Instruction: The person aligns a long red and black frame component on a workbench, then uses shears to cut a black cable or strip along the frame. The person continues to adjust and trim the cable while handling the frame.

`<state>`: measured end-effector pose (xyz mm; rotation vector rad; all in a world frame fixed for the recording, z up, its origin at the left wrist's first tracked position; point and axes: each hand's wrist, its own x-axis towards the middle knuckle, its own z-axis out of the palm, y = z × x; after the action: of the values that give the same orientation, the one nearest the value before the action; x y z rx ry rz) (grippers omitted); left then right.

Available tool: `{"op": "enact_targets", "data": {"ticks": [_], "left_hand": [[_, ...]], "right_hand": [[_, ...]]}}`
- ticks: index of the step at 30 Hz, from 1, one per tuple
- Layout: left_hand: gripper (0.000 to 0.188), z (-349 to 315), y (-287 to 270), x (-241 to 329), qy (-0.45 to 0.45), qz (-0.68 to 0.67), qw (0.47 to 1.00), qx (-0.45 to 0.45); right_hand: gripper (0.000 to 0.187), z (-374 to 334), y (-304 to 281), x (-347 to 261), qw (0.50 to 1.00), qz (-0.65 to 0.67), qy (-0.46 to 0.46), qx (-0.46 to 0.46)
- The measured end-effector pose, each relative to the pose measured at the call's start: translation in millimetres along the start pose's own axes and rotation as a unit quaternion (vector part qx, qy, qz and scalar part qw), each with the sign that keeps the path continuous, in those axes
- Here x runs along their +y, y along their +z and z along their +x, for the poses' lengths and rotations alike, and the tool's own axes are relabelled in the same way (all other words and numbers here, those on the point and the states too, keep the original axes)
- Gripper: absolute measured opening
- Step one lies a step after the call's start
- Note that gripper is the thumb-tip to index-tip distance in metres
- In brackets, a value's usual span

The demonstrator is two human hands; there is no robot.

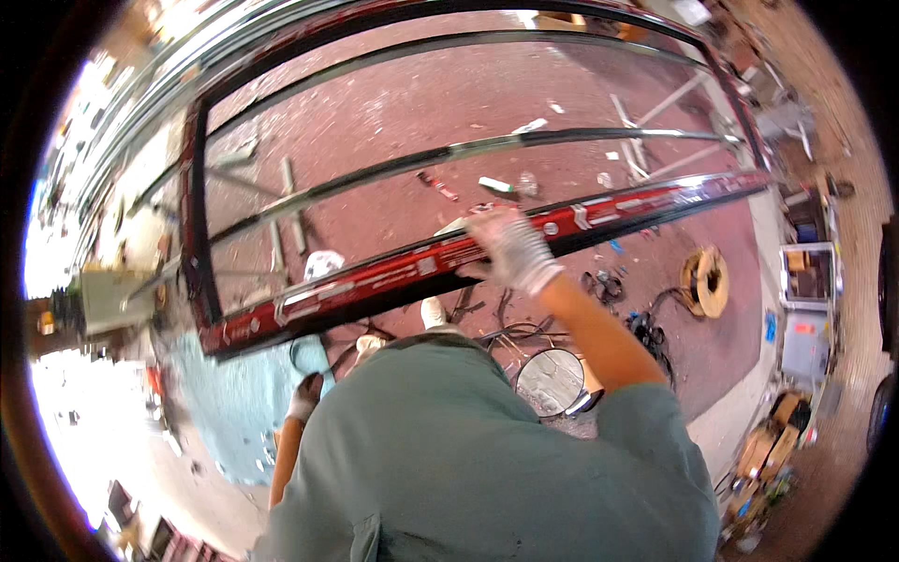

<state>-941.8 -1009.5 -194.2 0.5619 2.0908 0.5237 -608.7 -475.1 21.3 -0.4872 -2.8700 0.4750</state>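
Right hand (510, 248), white-gloved, fingers wrapped round long red metal frame rail (421, 267) running across w/ dark metal frame (197, 215) above red floor (393, 112). Left hand (305, 395), gloved, low by hip; grip can't tell.

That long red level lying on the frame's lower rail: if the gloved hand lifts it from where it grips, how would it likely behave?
The red level looks straight and rigid, so it probably won't sag. The right hand grips near its middle, so it should balance fairly evenly. Its length suggests the ends may swing or knock the metal frame.
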Motion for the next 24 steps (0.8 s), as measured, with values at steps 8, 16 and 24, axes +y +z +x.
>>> {"op": "enact_targets", "data": {"ticks": [8, 16, 24], "left_hand": [[0.052, -69, -64, 87, -0.094, 0.008, 0.992, 0.086], [0.069, -37, -151, -13, -0.036, -0.051, 0.952, 0.300], [0.073, 12, -245, -16, 0.133, 0.016, 0.954, 0.267]], "right_hand": [[0.081, -13, 12, 2, 0.998, -0.058, 0.019, 0.009], [0.081, 92, 91, -136, 0.999, 0.015, -0.034, -0.033], [0.085, 148, 136, -224, 1.000, 0.017, -0.019, 0.001]]}}
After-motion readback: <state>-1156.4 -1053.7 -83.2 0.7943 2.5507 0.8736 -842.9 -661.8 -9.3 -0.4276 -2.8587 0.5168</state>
